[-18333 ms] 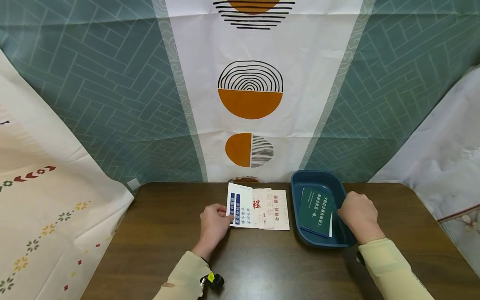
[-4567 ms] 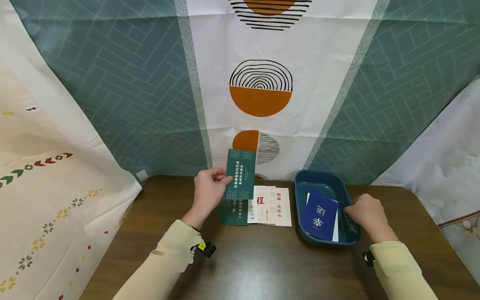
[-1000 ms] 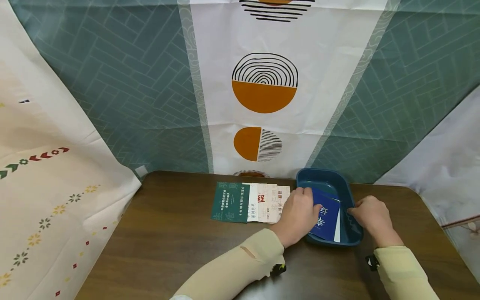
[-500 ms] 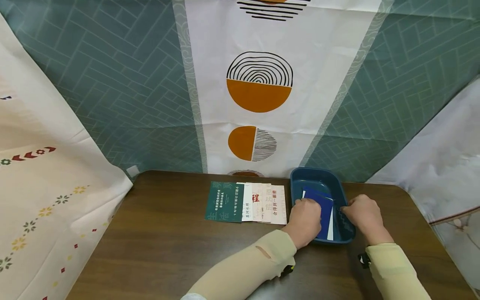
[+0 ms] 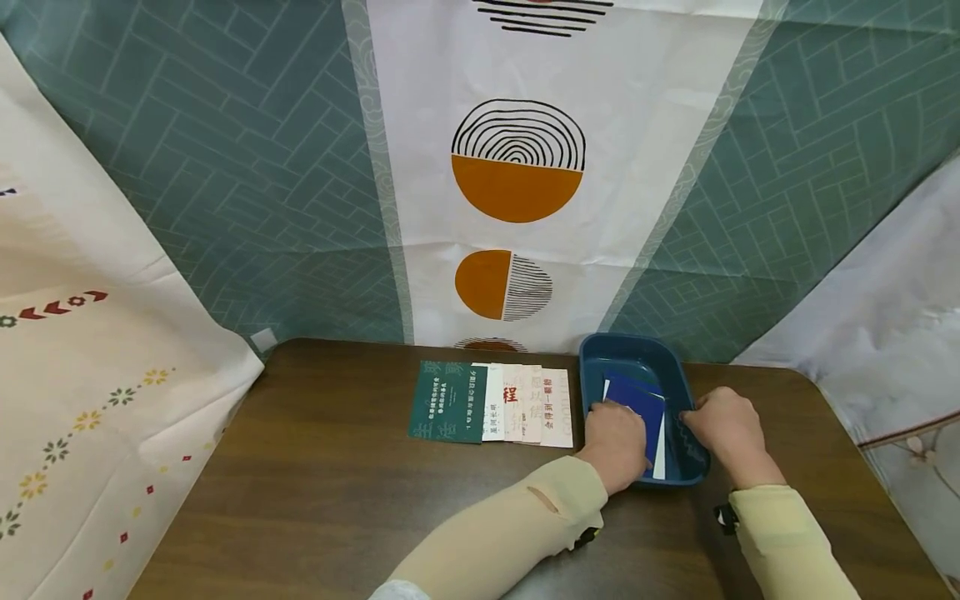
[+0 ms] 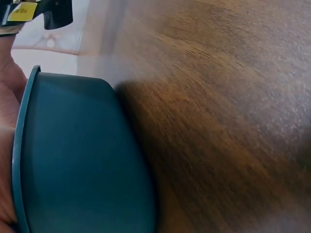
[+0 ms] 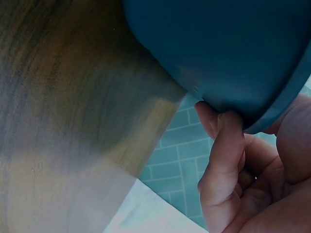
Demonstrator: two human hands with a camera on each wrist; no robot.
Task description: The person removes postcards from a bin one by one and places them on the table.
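Note:
My right hand (image 5: 727, 429) pinches the right wall of a dark blue bin (image 5: 687, 467); in the right wrist view, thumb and fingers (image 7: 223, 141) hold the rim of the bin (image 7: 218, 53). My left hand (image 5: 615, 442) reaches over the bin's near left side, lying on a blue card (image 5: 639, 398) with fingers bent down; its fingertips are hidden, so its hold on the card cannot be told. A white card (image 5: 660, 457) shows under the blue one. Left of the bin lies an overlapping row: green cards (image 5: 448, 404), a white card (image 5: 493, 410) and pale cards with red print (image 5: 557, 408).
The brown wooden table (image 5: 315, 492) extends left and in front of the cards. A patterned green and white cloth (image 5: 300, 167) hangs behind the table. Cream cloth (image 5: 82, 350) is at the left, and white cloth (image 5: 877, 350) at the right.
Since the earliest frames, green cards have joined the row's left end, and my left hand has moved right into the bin. Over the last half second it has shifted slightly nearer; my right hand stays put.

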